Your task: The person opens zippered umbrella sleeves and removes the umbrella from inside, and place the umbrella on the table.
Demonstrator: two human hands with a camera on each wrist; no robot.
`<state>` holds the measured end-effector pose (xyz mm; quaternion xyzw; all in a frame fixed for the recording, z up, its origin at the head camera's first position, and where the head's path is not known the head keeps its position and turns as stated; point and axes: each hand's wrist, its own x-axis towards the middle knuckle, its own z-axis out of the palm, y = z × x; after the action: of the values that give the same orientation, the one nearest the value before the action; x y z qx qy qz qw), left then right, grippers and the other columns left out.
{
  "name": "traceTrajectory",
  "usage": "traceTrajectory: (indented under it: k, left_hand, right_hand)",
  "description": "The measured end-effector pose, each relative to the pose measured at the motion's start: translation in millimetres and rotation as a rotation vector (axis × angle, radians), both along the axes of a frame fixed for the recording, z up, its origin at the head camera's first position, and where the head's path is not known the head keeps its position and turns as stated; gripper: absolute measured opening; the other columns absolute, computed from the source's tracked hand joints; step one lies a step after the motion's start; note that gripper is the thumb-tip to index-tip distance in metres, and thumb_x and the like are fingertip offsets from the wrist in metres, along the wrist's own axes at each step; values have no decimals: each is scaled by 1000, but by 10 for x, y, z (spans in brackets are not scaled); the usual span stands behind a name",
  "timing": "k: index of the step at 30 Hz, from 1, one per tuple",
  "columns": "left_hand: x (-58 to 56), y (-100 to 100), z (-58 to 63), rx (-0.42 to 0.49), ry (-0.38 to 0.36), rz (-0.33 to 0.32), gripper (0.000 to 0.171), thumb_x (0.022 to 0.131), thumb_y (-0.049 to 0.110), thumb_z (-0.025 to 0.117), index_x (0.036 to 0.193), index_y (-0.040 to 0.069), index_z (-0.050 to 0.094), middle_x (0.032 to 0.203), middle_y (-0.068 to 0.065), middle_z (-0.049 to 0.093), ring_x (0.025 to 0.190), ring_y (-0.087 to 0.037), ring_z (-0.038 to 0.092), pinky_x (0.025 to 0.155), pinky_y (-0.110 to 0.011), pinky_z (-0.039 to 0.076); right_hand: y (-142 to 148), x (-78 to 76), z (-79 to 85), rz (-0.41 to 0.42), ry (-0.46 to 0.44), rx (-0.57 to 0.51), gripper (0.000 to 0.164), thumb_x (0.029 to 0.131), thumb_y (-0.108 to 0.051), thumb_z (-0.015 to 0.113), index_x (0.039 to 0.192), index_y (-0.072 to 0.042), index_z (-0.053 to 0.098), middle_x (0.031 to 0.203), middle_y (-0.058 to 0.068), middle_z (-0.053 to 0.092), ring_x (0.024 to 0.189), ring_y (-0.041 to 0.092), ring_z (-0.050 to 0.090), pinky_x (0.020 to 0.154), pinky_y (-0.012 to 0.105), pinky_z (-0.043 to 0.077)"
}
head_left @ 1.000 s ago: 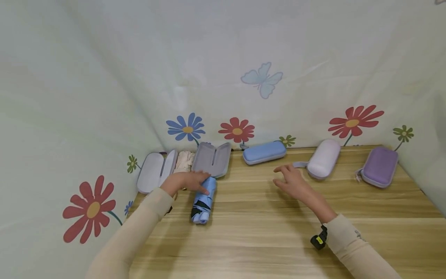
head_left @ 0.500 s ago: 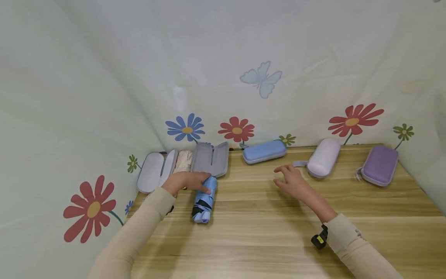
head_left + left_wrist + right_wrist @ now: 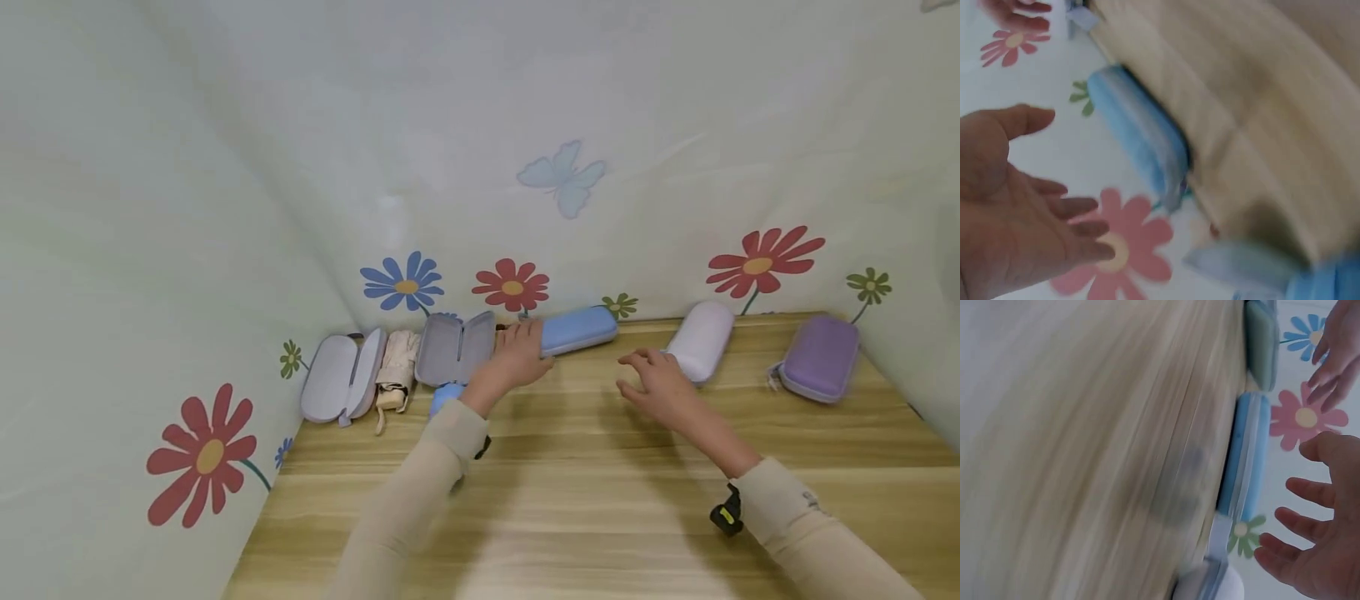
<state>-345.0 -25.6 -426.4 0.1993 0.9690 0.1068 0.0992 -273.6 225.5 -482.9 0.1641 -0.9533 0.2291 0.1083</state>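
My left hand (image 3: pixel 517 353), fingers spread and relaxed, hovers by the left end of the closed blue zip case (image 3: pixel 581 329); in the left wrist view a gap shows between its fingers and the case. My right hand (image 3: pixel 660 382) hangs loosely in front of the closed white case (image 3: pixel 703 337), holding nothing. Behind my left sleeve, the folded blue umbrella (image 3: pixel 446 398) is mostly hidden. An open grey case (image 3: pixel 438 350) stands just beyond it. Beside that lies a folded beige umbrella (image 3: pixel 396 367) with a wrist loop.
An open white case (image 3: pixel 327 379) sits at the far left, and a closed purple case (image 3: pixel 821 358) at the far right. All the cases line the back of the wooden table (image 3: pixel 585 517), against a flower-printed curtain (image 3: pixel 660 183).
My left hand has let go of the blue umbrella and moved right to the blue case, uncovering the beige umbrella. My right hand has shifted slightly right toward the white case.
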Motion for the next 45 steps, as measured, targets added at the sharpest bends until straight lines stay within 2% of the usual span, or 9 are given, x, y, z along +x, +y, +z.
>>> traceTrajectory:
  k: [9, 15, 19, 27, 33, 37, 39, 42, 45]
  left_hand:
    - [-193, 849, -540, 219, 87, 200, 74, 104, 32, 58, 162, 6, 20, 167, -16, 18, 156, -38, 5, 124, -55, 7]
    - [-334, 1048, -699, 228, 130, 242, 68, 105, 35, 53, 160, 6, 27, 166, -19, 19, 155, -42, 5, 122, -59, 5]
    - [-403, 991, -814, 145, 121, 272, 70, 106, 41, 46, 162, 7, 23, 168, -19, 15, 155, -42, 5, 123, -58, 3]
    - [-443, 860, -800, 182, 102, 164, 51, 109, 46, 37, 149, 16, 42, 159, -9, 32, 152, -34, 18, 122, -58, 6]
    - [-465, 695, -761, 134, 138, -96, 18, 105, 37, 51, 101, 20, 52, 120, -1, 52, 123, -24, 42, 115, -45, 24]
    - [-463, 602, -723, 95, 128, -239, 11, 102, 30, 57, 107, 20, 60, 122, -1, 53, 126, -24, 41, 117, -41, 23]
    - [-446, 589, -683, 85, 91, -196, 30, 101, 32, 60, 127, 17, 58, 136, -5, 49, 135, -27, 36, 118, -44, 21]
    - [-387, 593, -615, 77, -13, -9, 72, 98, 43, 64, 156, 13, 33, 159, -15, 28, 148, -35, 21, 121, -49, 17]
    - [-322, 613, -542, 57, -110, 124, 92, 97, 48, 64, 164, 9, 14, 167, -21, 8, 153, -40, 11, 122, -53, 17]
  right_hand:
    - [386, -23, 71, -78, 9, 111, 44, 100, -26, 63, 136, 0, 60, 134, 31, 53, 122, 55, 48, 101, 67, 39]
    - [538, -36, 106, -116, -28, 142, 49, 100, -26, 63, 140, 2, 57, 136, 33, 52, 124, 56, 46, 102, 68, 38]
    - [570, -40, 54, -109, -39, 135, 50, 100, -28, 62, 140, 3, 56, 136, 33, 51, 124, 55, 46, 103, 68, 37]
    - [627, -78, 16, -111, -22, 119, 51, 100, -28, 63, 139, 4, 56, 135, 34, 50, 122, 57, 46, 102, 69, 37]
    - [571, -97, 64, -111, -33, 117, 48, 100, -26, 62, 138, 3, 56, 136, 34, 50, 123, 58, 45, 101, 70, 37]
    - [518, -114, 74, -100, -36, 105, 47, 100, -26, 63, 137, 3, 57, 137, 35, 49, 123, 60, 45, 99, 72, 38]
    - [503, -114, 83, -96, -40, 98, 47, 100, -26, 62, 136, 3, 58, 138, 35, 48, 124, 60, 44, 100, 72, 38]
    - [488, -109, 92, -92, -47, 97, 46, 101, -26, 61, 137, 3, 58, 139, 35, 48, 125, 59, 43, 101, 71, 37]
    - [481, -104, 104, -91, -47, 93, 46, 101, -26, 62, 137, 3, 57, 139, 35, 47, 126, 59, 43, 101, 71, 36]
